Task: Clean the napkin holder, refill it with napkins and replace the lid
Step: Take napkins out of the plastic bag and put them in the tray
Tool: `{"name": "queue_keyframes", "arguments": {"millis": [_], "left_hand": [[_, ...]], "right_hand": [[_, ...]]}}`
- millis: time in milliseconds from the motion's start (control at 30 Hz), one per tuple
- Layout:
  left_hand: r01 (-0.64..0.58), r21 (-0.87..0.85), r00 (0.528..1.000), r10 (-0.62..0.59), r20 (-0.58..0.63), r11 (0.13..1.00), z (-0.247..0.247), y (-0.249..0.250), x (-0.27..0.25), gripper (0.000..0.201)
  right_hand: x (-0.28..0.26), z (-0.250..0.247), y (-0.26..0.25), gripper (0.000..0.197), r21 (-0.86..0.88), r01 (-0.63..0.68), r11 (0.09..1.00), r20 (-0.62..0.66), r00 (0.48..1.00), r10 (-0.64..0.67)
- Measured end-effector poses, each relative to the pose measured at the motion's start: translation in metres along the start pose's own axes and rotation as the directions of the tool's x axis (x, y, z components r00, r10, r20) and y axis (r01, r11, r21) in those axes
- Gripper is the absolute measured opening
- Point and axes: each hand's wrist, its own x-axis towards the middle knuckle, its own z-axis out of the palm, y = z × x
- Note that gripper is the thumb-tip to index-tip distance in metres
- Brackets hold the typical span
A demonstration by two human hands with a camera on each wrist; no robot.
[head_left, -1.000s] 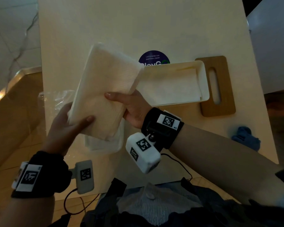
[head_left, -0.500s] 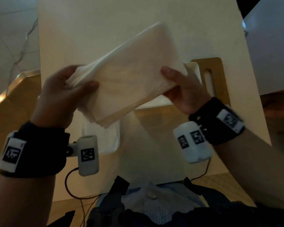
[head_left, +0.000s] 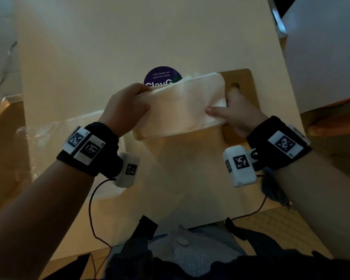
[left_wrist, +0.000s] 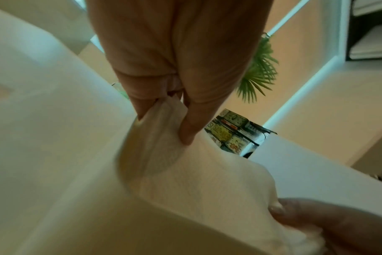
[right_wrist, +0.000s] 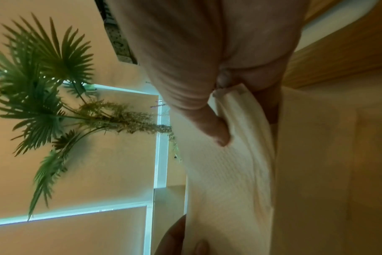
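Observation:
A thick stack of white napkins [head_left: 182,102] lies flat across the top of the white napkin holder [head_left: 160,134], which it hides except for the near wall. My left hand [head_left: 143,100] grips the stack's left end, thumb on top and fingers at the far edge. My right hand [head_left: 220,103] pinches the right end the same way. The left wrist view shows my left hand [left_wrist: 175,120] pinching the napkins [left_wrist: 196,172]. In the right wrist view my right hand [right_wrist: 220,120] holds the napkins [right_wrist: 225,172]. The wooden lid [head_left: 245,81] with its slot lies flat just right of the holder.
A round purple sticker [head_left: 162,76] sits on the table behind the holder. Crumpled clear plastic wrap [head_left: 49,134] lies at the table's left edge with more napkins under my left wrist. A blue cloth [head_left: 271,188] lies near my right forearm. Wrist camera cables hang over the table's near edge.
Both hands carried the napkin stack from up in the air at the left, down and to the right onto the holder. The stack went from tilted to nearly level.

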Motion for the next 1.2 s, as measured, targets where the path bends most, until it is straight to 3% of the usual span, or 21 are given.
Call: {"name": "queue_keyframes", "arguments": {"millis": [67, 133, 200, 333, 433, 567, 667, 767, 833, 900, 1000, 1100, 1200], "left_hand": [[-0.112, 0.114, 0.994, 0.113, -0.005, 0.987, 0.001, 0.0, 0.0, 0.038], [-0.19, 0.221, 0.982, 0.188, 0.033, 0.957, 0.003, -0.004, 0.004, 0.036], [-0.232, 0.311, 0.973, 0.217, 0.084, 0.921, 0.004, -0.008, 0.009, 0.04], [-0.278, 0.35, 0.96, 0.251, 0.119, 0.895, 0.006, -0.003, 0.012, 0.039], [-0.258, 0.361, 0.966, 0.249, 0.071, 0.896, 0.005, 0.004, 0.009, 0.03], [-0.234, 0.34, 0.969, 0.245, 0.012, 0.911, -0.012, 0.012, -0.001, 0.026], [-0.37, 0.372, 0.928, 0.322, 0.186, 0.851, -0.01, 0.023, -0.015, 0.035], [-0.389, 0.472, 0.896, 0.206, 0.393, 0.791, 0.006, 0.021, -0.023, 0.049], [-0.366, 0.527, 0.9, 0.148, 0.41, 0.767, 0.011, 0.016, -0.023, 0.055], [-0.36, 0.546, 0.905, 0.142, 0.4, 0.756, 0.011, 0.014, -0.021, 0.057], [-0.366, 0.541, 0.911, 0.172, 0.375, 0.757, 0.011, 0.014, -0.019, 0.054], [-0.351, 0.508, 0.923, 0.197, 0.331, 0.787, 0.013, 0.016, -0.015, 0.055], [-0.319, 0.51, 0.924, 0.144, 0.353, 0.799, 0.017, 0.015, -0.014, 0.056]], "right_hand": [[0.005, 0.003, -0.003, 0.023, -0.16, 0.001, 0.987, 0.022, 1.0, 0.003], [0.01, 0.007, -0.005, 0.033, -0.418, 0.009, 0.909, 0.03, 1.0, 0.003], [0.012, 0.01, -0.007, 0.035, -0.562, 0.008, 0.827, 0.025, 1.0, 0.008], [0.011, 0.014, -0.011, 0.033, -0.63, 0.013, 0.777, 0.046, 0.999, 0.02], [0.01, 0.016, -0.017, 0.039, -0.725, 0.01, 0.689, 0.054, 0.998, 0.043], [-0.006, 0.003, -0.033, 0.041, -0.854, 0.056, 0.517, -0.013, 0.991, -0.13], [-0.007, -0.007, -0.04, 0.027, -0.802, 0.171, 0.572, 0.015, 0.964, -0.267], [0.005, 0.005, -0.035, 0.04, -0.851, 0.278, 0.445, 0.156, 0.944, -0.292], [0.011, 0.014, -0.031, 0.051, -0.89, 0.261, 0.373, 0.126, 0.929, -0.349], [0.012, 0.017, -0.033, 0.051, -0.907, 0.275, 0.319, 0.106, 0.881, -0.461], [0.013, 0.017, -0.032, 0.046, -0.86, 0.39, 0.329, 0.168, 0.825, -0.539], [0.02, 0.015, -0.019, 0.035, -0.871, 0.361, 0.335, 0.217, 0.892, -0.398], [0.03, 0.023, -0.004, 0.034, -0.916, 0.297, 0.271, 0.233, 0.941, -0.244]]}}
